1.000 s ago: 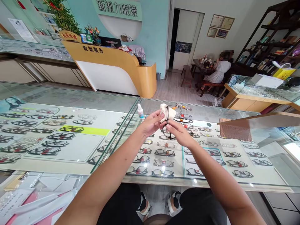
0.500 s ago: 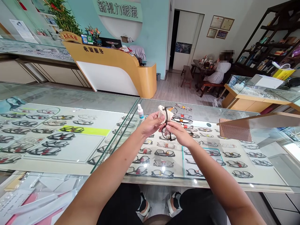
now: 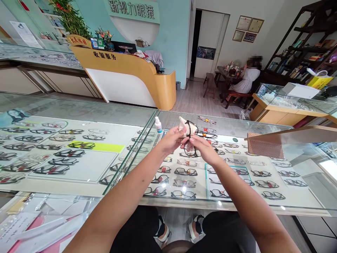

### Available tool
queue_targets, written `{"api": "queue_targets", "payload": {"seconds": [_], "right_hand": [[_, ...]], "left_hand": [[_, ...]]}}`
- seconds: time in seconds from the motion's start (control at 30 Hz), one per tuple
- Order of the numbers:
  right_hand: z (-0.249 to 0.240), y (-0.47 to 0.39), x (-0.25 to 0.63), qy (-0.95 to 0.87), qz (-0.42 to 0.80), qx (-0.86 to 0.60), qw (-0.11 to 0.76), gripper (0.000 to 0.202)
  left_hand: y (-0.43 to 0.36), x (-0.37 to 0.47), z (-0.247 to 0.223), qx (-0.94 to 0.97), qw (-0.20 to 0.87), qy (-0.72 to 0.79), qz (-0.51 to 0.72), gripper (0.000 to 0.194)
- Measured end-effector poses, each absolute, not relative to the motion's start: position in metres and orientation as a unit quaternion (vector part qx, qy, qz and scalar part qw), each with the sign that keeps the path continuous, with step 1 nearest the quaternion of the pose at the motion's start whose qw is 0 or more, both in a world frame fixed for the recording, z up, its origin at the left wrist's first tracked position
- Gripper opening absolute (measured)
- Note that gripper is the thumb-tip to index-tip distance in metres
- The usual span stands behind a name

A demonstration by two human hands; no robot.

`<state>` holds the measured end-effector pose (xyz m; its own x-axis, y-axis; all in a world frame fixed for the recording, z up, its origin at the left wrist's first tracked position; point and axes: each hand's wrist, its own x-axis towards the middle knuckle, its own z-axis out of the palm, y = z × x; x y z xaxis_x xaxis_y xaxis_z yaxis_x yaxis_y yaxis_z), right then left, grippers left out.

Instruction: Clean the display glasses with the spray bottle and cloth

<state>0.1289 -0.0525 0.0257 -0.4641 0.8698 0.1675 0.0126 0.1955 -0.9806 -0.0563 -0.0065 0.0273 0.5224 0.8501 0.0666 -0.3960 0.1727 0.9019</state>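
Observation:
A pair of dark-framed glasses (image 3: 194, 153) is held upright on its side above the glass counter. My left hand (image 3: 172, 139) pinches a cream cloth (image 3: 183, 128) against the upper lens. From the right, my right hand (image 3: 203, 147) grips the frame near its middle, fingers close to those of my left hand. The lower lens hangs below the hands. A small white spray bottle (image 3: 158, 125) stands on the counter to the left of my left hand.
Under the glass counter (image 3: 200, 202) lie rows of glasses. A brown slanted panel (image 3: 265, 144) is at the right. Papers (image 3: 39, 225) lie at the lower left. Beyond are a wooden reception desk (image 3: 165, 88) and a seated person (image 3: 249, 79) at a table.
The glasses have turned slightly and shifted a little right, with both hands still on them. The cloth now stands up in a point over the upper lens.

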Motion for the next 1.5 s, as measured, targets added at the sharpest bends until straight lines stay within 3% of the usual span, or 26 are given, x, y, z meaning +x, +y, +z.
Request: {"api": "queue_targets", "payload": {"seconds": [0.1, 0.3, 0.43, 0.6, 0.9, 1.0, 1.27, 1.5], "right_hand": [[0.029, -0.053, 0.131, -0.644, 0.562, -0.325, 0.405, 0.049], [0.026, -0.061, 0.123, -0.707, 0.496, -0.341, 0.371, 0.052], [0.027, -0.062, 0.124, -0.721, 0.496, -0.332, 0.352, 0.055], [0.032, -0.058, 0.132, -0.685, 0.521, -0.325, 0.39, 0.061], [0.024, -0.059, 0.124, -0.726, 0.469, -0.344, 0.368, 0.065], [0.027, -0.06, 0.126, -0.724, 0.472, -0.342, 0.369, 0.062], [0.027, -0.056, 0.127, -0.658, 0.542, -0.319, 0.413, 0.06], [0.021, -0.059, 0.12, -0.706, 0.492, -0.328, 0.389, 0.06]], "left_hand": [[-0.011, -0.058, 0.035, 0.505, 0.717, 0.218, 0.428, 0.056], [-0.017, -0.045, 0.023, 0.487, 0.642, 0.291, 0.515, 0.064], [-0.012, -0.047, 0.02, 0.448, 0.675, 0.304, 0.5, 0.064], [-0.01, -0.06, 0.034, 0.475, 0.734, 0.23, 0.428, 0.057], [-0.013, -0.049, 0.024, 0.502, 0.658, 0.261, 0.496, 0.067], [-0.01, -0.052, 0.026, 0.508, 0.678, 0.25, 0.469, 0.071], [-0.012, -0.06, 0.033, 0.536, 0.699, 0.198, 0.431, 0.056], [-0.007, -0.051, 0.019, 0.499, 0.678, 0.253, 0.477, 0.07]]}}
